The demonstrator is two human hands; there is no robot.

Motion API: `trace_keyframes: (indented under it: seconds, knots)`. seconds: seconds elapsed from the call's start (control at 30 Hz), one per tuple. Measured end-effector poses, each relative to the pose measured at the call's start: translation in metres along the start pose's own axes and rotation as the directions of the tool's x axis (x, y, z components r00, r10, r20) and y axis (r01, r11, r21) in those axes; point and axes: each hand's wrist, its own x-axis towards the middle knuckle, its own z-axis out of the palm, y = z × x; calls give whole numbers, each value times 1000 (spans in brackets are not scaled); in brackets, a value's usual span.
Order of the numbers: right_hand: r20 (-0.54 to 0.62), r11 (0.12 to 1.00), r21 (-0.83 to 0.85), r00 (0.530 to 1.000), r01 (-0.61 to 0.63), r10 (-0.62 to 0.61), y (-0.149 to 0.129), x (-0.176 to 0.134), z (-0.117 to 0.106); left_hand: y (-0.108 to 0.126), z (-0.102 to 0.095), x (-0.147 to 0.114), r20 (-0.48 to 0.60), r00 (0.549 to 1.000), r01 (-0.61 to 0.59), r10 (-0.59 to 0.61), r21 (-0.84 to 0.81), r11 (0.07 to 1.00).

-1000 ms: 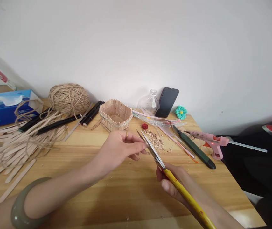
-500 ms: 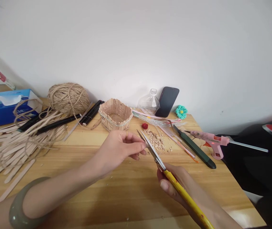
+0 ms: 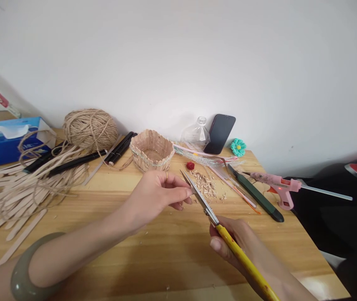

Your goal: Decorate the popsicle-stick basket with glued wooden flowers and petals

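Since a second ago my scissors point(image 3: 201, 197) have nearly shut on whatever tiny piece my left hand point(image 3: 159, 193) pinches; I can't make it out. My right hand point(image 3: 233, 242) grips their yellow handles. Beyond the left hand stands the stick basket point(image 3: 151, 151); shavings point(image 3: 205, 183) lie past the blades on the counter point(image 3: 172, 242).

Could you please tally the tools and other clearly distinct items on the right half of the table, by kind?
Scissors, in the right hand: 1
Glue gun: 1
Utility knife: 1
Phone: 1
Clear bottle: 1
Teal flower: 1
Red rose bead: 1
Total: 7
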Motion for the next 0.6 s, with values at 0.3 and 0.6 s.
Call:
trace_keyframes:
  seconds: [0.3, 0.6]
  knots:
    - [-19, 996, 79, 999, -27, 28, 7, 0, 5, 1, 0, 2, -3, 1000, 2, -2, -8, 1000]
    - [-292, 943, -294, 954, -154, 65, 24, 8, -10, 4, -4, -3, 16, 1000, -3, 3, 21, 1000]
